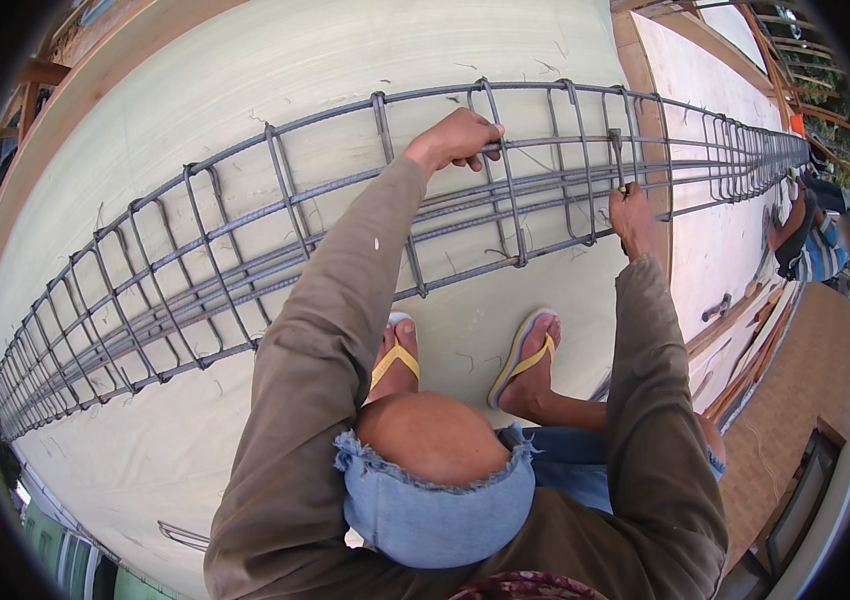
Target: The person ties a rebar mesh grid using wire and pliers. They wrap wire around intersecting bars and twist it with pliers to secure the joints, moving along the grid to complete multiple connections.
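A long rebar cage (320,187) of ribbed bars and tied stirrups runs across in front of me. My left hand (459,141) grips an upper lengthwise bar of it, fingertips curled round beside a slightly slanted stirrup (509,180). Further right, my right hand (633,217) is closed on the handle of a hammer (616,157). The hammer's head is up at the level of that same bar, between two stirrups; whether it touches the steel I cannot tell. Several lengthwise bars (462,196) lie bundled inside the cage.
The cage rests over pale sheeting (305,52) strewn with bits of wire. Plywood (710,90) begins to the right, where another hammer (716,307) lies near timber strips (759,345). A person (819,244) is at the cage's far right end. My sandalled feet are just below it.
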`<state>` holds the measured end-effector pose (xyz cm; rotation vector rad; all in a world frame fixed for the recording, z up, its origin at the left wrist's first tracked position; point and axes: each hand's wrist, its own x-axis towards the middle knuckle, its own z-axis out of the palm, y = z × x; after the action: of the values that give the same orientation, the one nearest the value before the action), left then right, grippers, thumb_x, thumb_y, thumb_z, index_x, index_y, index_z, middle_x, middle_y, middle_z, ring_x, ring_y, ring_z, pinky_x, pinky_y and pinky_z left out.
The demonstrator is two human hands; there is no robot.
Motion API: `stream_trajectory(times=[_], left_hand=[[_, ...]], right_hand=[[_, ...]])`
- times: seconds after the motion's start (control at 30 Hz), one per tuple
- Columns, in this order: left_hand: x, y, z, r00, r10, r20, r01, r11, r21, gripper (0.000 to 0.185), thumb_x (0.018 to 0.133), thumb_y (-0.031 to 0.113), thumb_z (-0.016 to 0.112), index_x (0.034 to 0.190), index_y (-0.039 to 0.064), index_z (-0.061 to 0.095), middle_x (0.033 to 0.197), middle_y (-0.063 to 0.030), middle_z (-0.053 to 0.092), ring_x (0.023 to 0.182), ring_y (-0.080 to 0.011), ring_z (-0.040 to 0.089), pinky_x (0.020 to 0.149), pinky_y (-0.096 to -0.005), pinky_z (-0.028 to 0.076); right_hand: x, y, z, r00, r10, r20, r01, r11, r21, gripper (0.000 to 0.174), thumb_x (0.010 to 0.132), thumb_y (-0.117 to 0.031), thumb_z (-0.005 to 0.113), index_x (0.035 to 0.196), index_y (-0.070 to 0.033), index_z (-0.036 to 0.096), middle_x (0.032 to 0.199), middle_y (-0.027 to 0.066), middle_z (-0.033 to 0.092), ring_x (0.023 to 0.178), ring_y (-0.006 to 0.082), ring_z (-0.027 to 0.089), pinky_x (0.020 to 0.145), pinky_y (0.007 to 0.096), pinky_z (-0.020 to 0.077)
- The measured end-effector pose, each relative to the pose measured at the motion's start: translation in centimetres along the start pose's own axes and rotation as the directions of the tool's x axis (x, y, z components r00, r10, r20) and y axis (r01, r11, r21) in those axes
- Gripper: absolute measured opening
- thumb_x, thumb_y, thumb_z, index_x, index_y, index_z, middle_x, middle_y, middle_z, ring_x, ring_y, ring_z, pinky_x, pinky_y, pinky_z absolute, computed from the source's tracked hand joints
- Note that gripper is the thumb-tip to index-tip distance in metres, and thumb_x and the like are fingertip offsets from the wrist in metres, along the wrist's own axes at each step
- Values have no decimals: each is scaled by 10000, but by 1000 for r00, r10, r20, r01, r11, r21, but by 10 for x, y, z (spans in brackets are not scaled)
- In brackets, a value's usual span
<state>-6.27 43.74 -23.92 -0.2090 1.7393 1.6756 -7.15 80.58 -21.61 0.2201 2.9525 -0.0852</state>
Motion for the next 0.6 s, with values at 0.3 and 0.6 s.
stream_trajectory(times=[0.3,0.6], left_hand=[[4,-5,0,1000,17,-3,-17,1000,-25,381,1026,367,545,1005,28,719,959,-42,744,636,-131,572,529,-288,399],[4,-6,-2,1000,14,3,-13,999,-34,386,1030,372,549,1011,33,731,961,-36,747,631,-128,554,535,-286,398]], right_hand=[[-15,-73,-91,867,-306,395,119,894,431,263,931,-132,637,1165,-13,647,773,46,582,731,152,587,680,312,460],[-16,-132,-127,681,-640,357,723,509,-467,728,838,61,560,1509,-201,454,1289,159,544,1198,339,572,836,416,594]])
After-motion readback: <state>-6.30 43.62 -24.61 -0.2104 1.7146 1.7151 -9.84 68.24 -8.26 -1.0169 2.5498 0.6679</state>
